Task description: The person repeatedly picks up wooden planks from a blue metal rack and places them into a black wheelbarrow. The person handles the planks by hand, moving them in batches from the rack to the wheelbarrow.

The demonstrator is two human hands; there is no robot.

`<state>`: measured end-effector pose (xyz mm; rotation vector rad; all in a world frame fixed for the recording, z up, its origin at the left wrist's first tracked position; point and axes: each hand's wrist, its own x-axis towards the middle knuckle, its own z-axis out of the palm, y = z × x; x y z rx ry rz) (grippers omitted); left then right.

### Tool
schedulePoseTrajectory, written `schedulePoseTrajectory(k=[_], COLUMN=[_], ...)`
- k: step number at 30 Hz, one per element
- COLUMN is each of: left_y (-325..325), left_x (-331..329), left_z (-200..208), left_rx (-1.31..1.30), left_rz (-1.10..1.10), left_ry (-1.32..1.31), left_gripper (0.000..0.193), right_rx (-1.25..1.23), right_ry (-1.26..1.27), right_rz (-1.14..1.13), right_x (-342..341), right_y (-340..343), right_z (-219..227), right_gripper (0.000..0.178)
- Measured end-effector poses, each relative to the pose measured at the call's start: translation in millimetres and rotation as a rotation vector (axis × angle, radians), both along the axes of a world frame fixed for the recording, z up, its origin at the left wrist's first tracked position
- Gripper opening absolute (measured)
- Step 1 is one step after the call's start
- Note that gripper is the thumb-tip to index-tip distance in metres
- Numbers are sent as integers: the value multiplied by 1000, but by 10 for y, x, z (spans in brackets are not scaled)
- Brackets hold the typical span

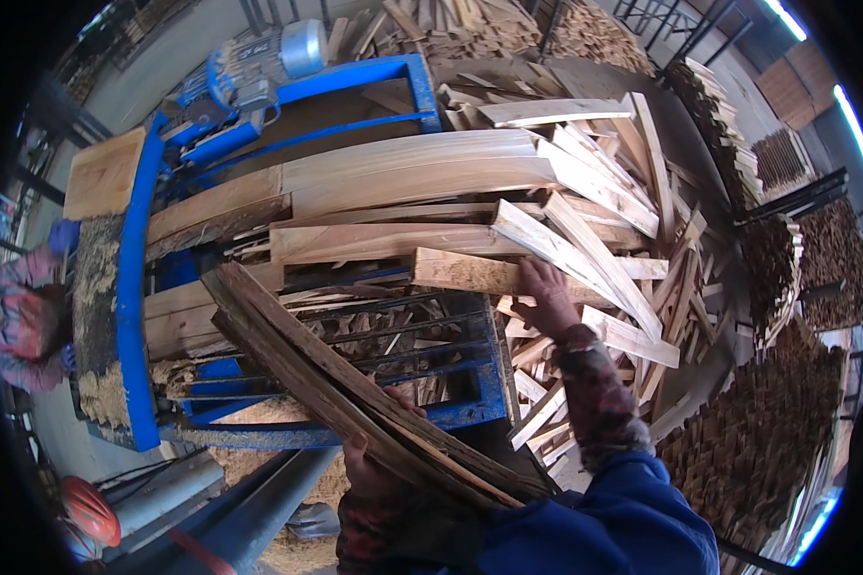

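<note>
Apparently mid-gathering, the left hand point(366, 471) clasps bark-edged strips point(331, 379) while the right hand point(545, 292) lies on a pale board point(462, 272), grip unclear; lifting it would need firm finger closure.

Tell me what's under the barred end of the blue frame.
Loose wood offcuts show through the gaps in the blue frame. Bark-edged strips in the left hand cover part; what's behind them can't be seen.

Bright strip lights point(859, 139) glow at right, with grey floor point(129, 94) at upper left.
</note>
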<state>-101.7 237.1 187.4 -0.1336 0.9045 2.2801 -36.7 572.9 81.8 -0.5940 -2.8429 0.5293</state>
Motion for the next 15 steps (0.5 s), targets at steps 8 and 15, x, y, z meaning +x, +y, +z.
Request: schedulePoseTrajectory(k=[8,15], left_y=[-243,-469], left_x=[-164,-229], left_z=[150,200], left_rx=[109,60], left_rz=[45,158], left_ry=[115,183], left_gripper=[95,94], right_rx=[-198,-9], right_ry=[-45,290], right_rz=[123,570], right_x=[-127,-550], right_y=[135,-853], right_z=[390,1411], right_gripper=[66,59])
